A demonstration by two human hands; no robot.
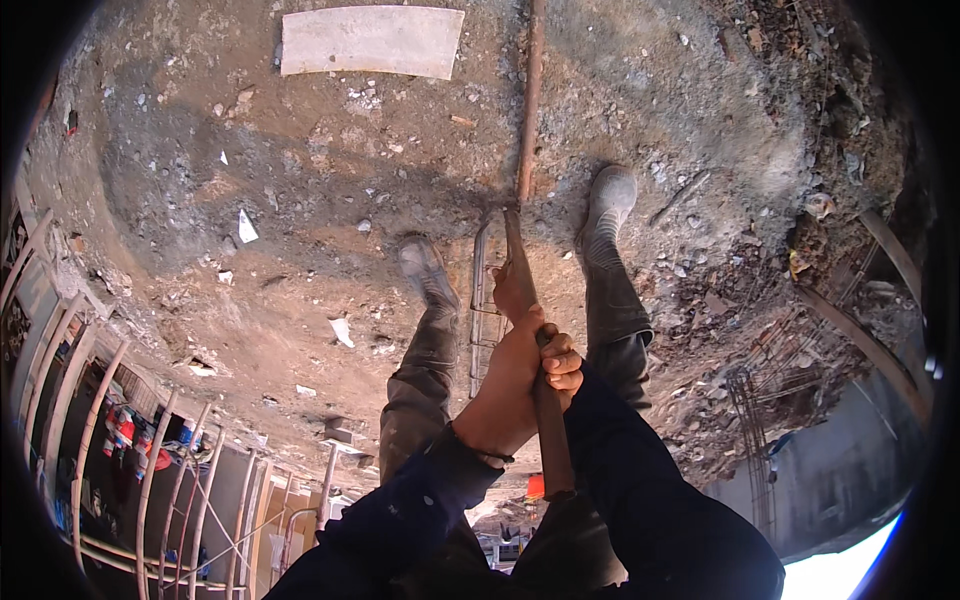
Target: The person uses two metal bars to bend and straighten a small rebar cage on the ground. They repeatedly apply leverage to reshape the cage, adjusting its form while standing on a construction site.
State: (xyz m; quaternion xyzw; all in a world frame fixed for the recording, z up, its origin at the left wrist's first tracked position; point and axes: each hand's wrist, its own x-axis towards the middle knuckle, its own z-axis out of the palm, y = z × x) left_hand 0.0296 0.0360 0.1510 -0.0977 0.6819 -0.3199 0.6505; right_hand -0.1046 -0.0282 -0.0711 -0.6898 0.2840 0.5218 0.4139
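A brown, bar-like pole (555, 440) runs lengthwise between my legs, its far end close to the ground. My left hand (505, 385) is closed around it, with the fingers showing on the pole's right side. Farther along, my right hand (513, 292) is also on the pole, closed as far as I can see; the pole and my left hand partly hide it. Beside the pole on the left lies a narrow frame of bent metal rods (478, 300). A long rusty pipe (531, 100) lies ahead, its near end by the pole's tip; whether they touch I cannot tell.
My booted feet stand apart on rough dirt (300, 200) strewn with stone chips. A pale flat board (372, 42) lies at the far left. Rubble and thin metal rods (750, 420) are on the right near a grey wall (830, 480). Wooden poles (150, 480) stand at lower left.
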